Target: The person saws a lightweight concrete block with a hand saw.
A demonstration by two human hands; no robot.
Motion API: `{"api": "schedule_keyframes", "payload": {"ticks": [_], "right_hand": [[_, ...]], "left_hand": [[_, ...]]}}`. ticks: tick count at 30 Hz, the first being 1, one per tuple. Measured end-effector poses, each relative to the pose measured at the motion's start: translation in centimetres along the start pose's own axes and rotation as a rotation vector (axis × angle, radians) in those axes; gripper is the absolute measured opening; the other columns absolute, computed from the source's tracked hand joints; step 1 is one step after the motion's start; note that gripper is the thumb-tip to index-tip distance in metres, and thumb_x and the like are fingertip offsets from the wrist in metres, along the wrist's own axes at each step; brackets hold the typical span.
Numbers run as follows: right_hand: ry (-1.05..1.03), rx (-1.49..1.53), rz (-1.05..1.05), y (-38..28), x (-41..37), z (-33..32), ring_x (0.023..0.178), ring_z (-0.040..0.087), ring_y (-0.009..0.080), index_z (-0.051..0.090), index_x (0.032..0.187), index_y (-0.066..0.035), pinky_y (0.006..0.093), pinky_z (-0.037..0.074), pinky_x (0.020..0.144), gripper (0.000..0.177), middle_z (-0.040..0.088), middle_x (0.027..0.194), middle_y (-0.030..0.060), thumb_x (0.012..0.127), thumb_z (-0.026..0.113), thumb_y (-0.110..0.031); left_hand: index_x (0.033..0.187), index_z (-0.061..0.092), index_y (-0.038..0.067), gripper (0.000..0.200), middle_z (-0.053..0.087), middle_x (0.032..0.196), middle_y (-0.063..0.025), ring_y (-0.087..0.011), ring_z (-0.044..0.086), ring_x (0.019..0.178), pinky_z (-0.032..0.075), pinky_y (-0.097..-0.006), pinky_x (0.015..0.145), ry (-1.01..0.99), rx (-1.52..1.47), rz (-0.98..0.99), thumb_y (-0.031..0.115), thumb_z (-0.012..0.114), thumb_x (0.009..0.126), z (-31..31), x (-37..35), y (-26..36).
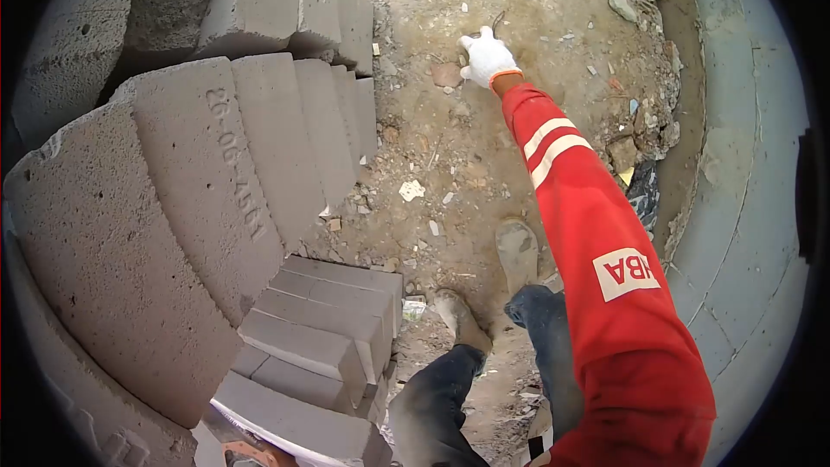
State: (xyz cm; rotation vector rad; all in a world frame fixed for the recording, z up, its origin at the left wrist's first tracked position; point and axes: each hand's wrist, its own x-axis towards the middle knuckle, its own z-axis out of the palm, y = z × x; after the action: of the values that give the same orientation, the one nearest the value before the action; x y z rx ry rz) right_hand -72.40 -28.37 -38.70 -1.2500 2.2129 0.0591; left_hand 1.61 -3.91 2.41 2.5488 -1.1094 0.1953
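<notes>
My right hand [488,57], in a white glove with an orange cuff, reaches out over the dirt ground [467,147] at the top centre. Its fingers are spread apart and nothing shows between them. A flat reddish stone [446,75] lies just left of the glove, and a thin curved twig or wire [498,21] is just above the fingertips. The arm wears a red sleeve [596,233] with pale stripes. My left hand is out of the frame.
Large grey concrete blocks [194,164] are stacked on the left, with smaller blocks [320,320] below them. A grey wall or slab [735,138] runs along the right, edged by rubble [622,153]. Two dusty boots [462,320] stand at the lower centre.
</notes>
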Motion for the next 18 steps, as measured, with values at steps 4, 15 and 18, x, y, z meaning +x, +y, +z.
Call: {"api": "schedule_keyframes", "payload": {"ticks": [4,15,18], "right_hand": [[0.182,0.202,-0.096,2.3,-6.5,3.1,0.109,0.067,0.0440,0.057,0.121,-0.008,0.0454,0.056,0.094,0.045,0.057,0.134,0.0255,0.084,0.081,-0.019],[-0.477,1.571,0.349,9.9,-43.4,-5.6,0.098,0.069,0.0260,0.062,0.123,-0.008,0.0429,0.061,0.079,0.038,0.068,0.112,0.0068,0.097,0.067,-0.035],[-0.785,1.809,0.431,16.0,-46.4,-7.8,0.106,0.065,0.0328,0.058,0.131,-0.020,0.0566,0.058,0.087,0.036,0.066,0.120,0.0111,0.102,0.059,-0.041]], "left_hand": [[0.163,0.021,0.020,0.068,0.060,0.131,-0.0298,-0.0471,0.067,0.111,0.056,-0.0540,0.089,-0.040,0.017,-0.052,0.046,0.050,0.106,-1.2,-1.0,-1.2],[0.164,0.019,0.021,0.070,0.056,0.137,-0.0325,-0.0486,0.065,0.117,0.055,-0.0541,0.092,-0.128,-0.047,-0.296,0.043,0.051,0.106,-1.1,-9.4,-0.4],[0.164,0.018,0.021,0.070,0.055,0.138,-0.0332,-0.0490,0.064,0.119,0.055,-0.0541,0.093,-0.192,-0.080,-0.310,0.043,0.051,0.106,-0.6,-9.3,2.2]]}}
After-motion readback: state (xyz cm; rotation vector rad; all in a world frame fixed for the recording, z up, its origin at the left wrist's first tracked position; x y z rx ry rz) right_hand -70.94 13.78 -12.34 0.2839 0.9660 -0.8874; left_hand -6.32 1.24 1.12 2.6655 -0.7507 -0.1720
